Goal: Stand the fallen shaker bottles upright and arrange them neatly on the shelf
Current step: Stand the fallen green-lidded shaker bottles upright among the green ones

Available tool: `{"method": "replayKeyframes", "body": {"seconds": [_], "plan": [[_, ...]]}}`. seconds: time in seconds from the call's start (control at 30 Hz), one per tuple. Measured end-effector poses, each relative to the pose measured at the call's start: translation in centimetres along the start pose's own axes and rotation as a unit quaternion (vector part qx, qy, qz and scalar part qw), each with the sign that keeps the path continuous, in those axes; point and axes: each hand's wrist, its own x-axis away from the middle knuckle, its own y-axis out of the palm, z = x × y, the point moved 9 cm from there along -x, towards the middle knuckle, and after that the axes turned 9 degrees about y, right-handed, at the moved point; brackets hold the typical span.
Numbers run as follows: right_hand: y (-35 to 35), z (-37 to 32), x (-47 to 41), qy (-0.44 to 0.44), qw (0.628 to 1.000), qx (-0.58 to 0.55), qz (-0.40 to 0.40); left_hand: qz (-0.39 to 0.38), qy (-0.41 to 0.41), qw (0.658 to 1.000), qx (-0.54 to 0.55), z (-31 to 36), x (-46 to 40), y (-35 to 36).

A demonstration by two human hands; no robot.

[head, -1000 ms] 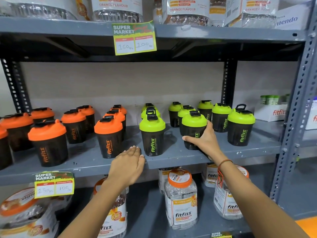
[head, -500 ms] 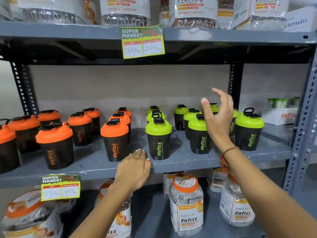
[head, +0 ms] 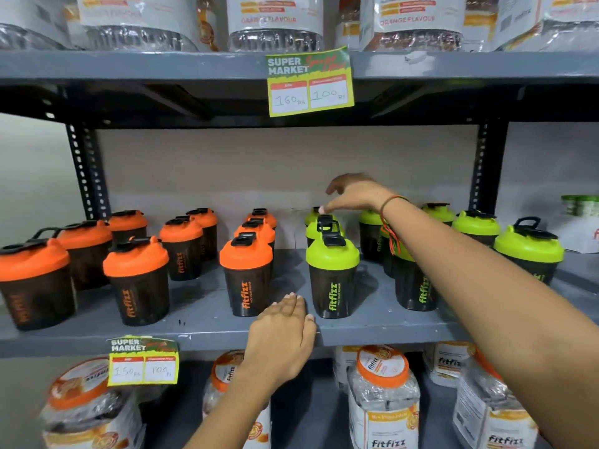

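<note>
Dark shaker bottles stand upright on the grey middle shelf (head: 201, 322): several with orange lids (head: 245, 254) on the left, several with green lids (head: 332, 256) on the right. My left hand (head: 282, 332) lies flat on the shelf's front edge, between the front orange bottle and the front green bottle, holding nothing. My right hand (head: 353, 194) reaches over the green row, fingers spread, one fingertip touching the black cap of a green-lidded bottle (head: 319, 226) behind the front one. My right forearm hides parts of several green bottles.
A shelf above carries large plastic jars (head: 275, 24) and a price tag (head: 309, 82). Below are orange-lidded jars (head: 382, 396) and a second price tag (head: 142, 361). A white box (head: 586, 234) sits at the far right. Perforated uprights (head: 86, 170) frame the bay.
My right hand let go of the front green bottle, rose, then moved left to the caps of the green bottles behind the front one. My left hand stayed on the shelf edge.
</note>
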Motion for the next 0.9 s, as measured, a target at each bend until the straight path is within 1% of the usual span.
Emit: {"method": "replayKeyframes", "body": {"seconds": [0.03,0.2,0.27,0.3,0.6,0.73,0.9], "plan": [[0.8,-0.3,-0.4,0.002,0.999,0.02,-0.028,0.001,0.001,1.0,0.001,0.0,0.0,0.0],[4.6,-0.8,-2.4,0.016,0.993,0.037,-0.115,0.011,0.004,1.0,0.002,0.0,0.1,-0.3],[6.1,-0.6,-2.8,0.031,0.987,0.018,-0.157,0.013,0.005,1.0,0.003,-0.1,0.0,-0.3],[6.6,-0.5,-3.0,0.037,0.985,0.009,-0.166,0.013,0.005,1.0,0.003,-0.1,0.0,-0.2],[6.6,0.2,-3.3,0.007,0.989,0.003,-0.145,0.019,0.004,1.0,-0.006,-0.3,0.1,-0.1],[6.5,0.2,-3.3,-0.013,0.991,0.033,-0.132,0.022,0.004,1.0,-0.005,-0.3,0.1,-0.1],[5.9,0.2,-3.3,-0.009,0.992,0.053,-0.113,0.021,0.004,1.0,-0.008,-0.2,0.1,-0.1]]}}
